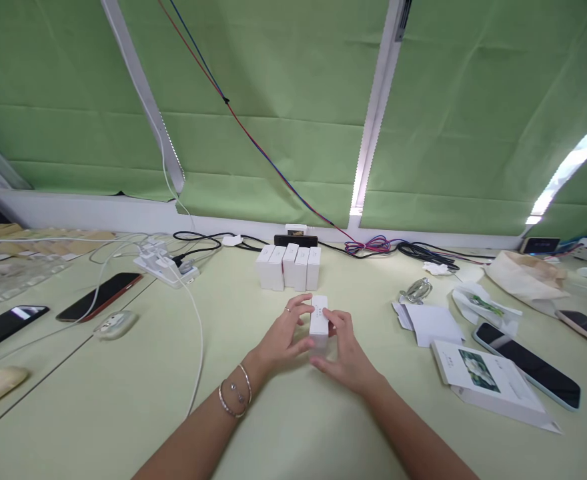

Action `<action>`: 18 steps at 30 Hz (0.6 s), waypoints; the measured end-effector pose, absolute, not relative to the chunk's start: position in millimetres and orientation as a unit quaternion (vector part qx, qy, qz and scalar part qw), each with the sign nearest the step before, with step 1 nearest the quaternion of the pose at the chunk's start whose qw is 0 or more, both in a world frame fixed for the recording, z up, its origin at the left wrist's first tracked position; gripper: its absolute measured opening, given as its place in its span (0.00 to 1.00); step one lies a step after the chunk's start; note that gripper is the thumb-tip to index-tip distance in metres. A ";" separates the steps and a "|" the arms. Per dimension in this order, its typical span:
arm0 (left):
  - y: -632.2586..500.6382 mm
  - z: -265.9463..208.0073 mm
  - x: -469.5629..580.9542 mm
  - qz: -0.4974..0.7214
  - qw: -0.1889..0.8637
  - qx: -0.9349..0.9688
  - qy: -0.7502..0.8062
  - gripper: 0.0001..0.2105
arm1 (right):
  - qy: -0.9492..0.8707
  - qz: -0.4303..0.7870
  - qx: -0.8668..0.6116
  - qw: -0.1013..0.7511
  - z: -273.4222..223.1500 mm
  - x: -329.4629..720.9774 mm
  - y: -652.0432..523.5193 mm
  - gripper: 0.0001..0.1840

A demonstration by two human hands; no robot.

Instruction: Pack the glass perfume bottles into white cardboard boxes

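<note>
A small white box (318, 321) with fine print on its top stands upright on the table between my hands. My left hand (286, 337), with a ring and bracelets on that arm, has its fingers and thumb around the box's left side. On the other side, my right hand (348, 353) grips the box with its fingers at the top right and its thumb low at the front. Just beyond, several similar white boxes (289, 267) stand side by side in a row.
A dark phone (296, 241) leans behind the row. To the right lie an opened flat carton (491, 381), folded white paper (431, 323) and a phone (528, 365). A power strip (166, 268), white cable (201, 333), phone (101, 297) and computer mouse (116, 325) lie left.
</note>
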State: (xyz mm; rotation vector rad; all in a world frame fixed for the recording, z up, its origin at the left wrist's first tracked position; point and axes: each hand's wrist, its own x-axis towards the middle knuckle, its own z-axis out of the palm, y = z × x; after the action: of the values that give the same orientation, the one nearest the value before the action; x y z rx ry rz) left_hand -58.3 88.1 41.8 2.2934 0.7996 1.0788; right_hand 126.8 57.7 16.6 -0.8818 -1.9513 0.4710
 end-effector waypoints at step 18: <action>142.0 23.5 -90.6 0.564 0.189 0.471 0.652 0.35 | -0.725 0.234 -0.464 0.452 7.6 135.5 215.4 0.45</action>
State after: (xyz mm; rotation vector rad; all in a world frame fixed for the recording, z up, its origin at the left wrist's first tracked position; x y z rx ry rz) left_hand -90.6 142.0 23.5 1.3236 1.8317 1.5851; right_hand 135.5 215.4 7.6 -1.1453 -1.7911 0.5792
